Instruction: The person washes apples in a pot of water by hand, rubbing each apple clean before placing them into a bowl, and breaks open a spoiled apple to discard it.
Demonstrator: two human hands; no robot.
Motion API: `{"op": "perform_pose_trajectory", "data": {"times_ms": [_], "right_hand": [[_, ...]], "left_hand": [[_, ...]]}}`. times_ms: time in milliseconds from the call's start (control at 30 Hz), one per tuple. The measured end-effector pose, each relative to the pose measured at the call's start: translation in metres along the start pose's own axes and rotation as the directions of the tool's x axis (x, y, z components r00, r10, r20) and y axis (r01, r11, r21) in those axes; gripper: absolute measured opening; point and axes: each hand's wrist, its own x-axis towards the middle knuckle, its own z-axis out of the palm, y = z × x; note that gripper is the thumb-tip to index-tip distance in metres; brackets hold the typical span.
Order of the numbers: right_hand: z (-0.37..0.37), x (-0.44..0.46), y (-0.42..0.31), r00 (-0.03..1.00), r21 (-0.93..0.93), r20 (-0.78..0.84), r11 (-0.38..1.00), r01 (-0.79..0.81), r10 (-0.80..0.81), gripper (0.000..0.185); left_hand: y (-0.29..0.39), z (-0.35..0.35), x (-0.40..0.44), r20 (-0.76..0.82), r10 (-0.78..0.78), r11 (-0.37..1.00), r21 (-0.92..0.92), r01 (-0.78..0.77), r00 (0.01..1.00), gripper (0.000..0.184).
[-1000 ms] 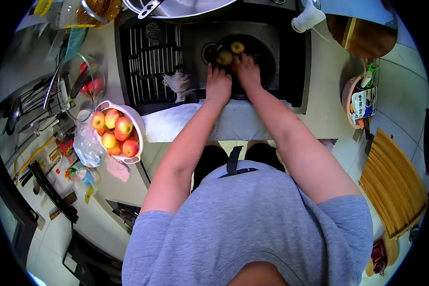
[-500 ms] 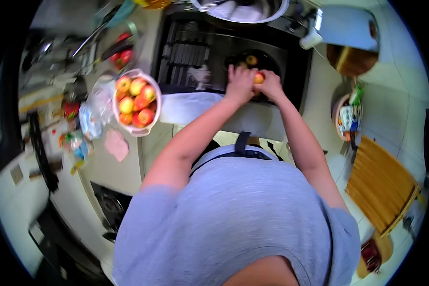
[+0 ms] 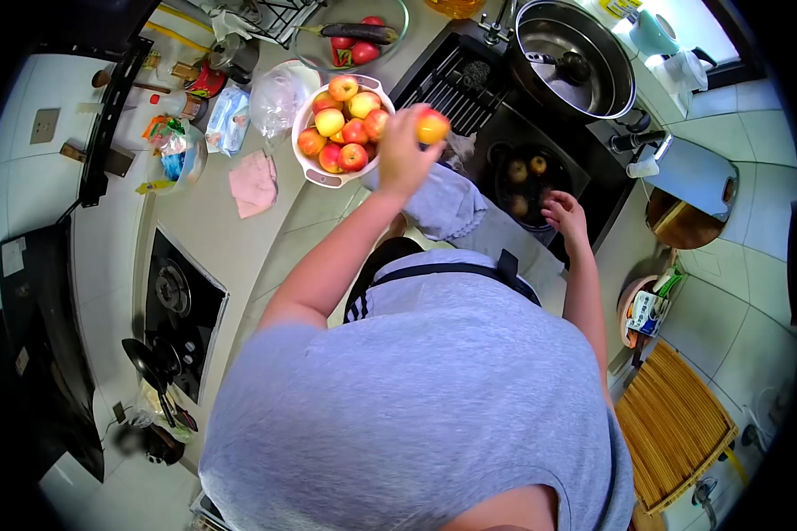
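Head view: left fingers (image 3: 404, 125) clasp a glossy round apple (image 3: 433, 126); right fingers (image 3: 554, 203) curve loosely open by a dark round basin (image 3: 560, 179).

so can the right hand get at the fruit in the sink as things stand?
Looks like yes: the right hand is right beside the fruit in the sink, seemingly empty, with nothing visible between them.

From my station I counted one lone apple (image 3: 432, 126) at upper centre, at least ten apples (image 3: 354, 132) in one basket (image 3: 322, 179) beside it, at least three round fruits (image 3: 519, 205) right of centre, one eggplant (image 3: 360, 33) in one glass bowl (image 3: 405, 28) near the top, one pot (image 3: 617, 99) at upper right, one pink cloth (image 3: 253, 183) at upper left
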Motion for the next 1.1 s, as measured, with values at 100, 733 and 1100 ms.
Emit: {"op": "perform_pose_trajectory", "data": {"times_ms": [100,733,1100], "right_hand": [[0.000,0.000,0.010,1.000,-0.064,0.014,0.998,0.002,-0.001,0.033],[0.001,-0.007,0.006,0.989,-0.342,0.051,0.928,0.149,-0.140,0.029],[0.002,-0.006,0.011,0.982,-0.422,0.060,0.887,0.188,-0.179,0.029]], "left_hand": [[-0.033,-0.046,-0.002,-0.151,-0.165,0.974,0.133,0.186,0.975,0.068],[-0.120,-0.099,-0.042,-0.068,-0.429,0.890,0.139,0.434,0.901,0.070],[-0.101,-0.109,-0.041,-0.092,-0.401,0.901,0.137,0.411,0.911,0.071]]}}
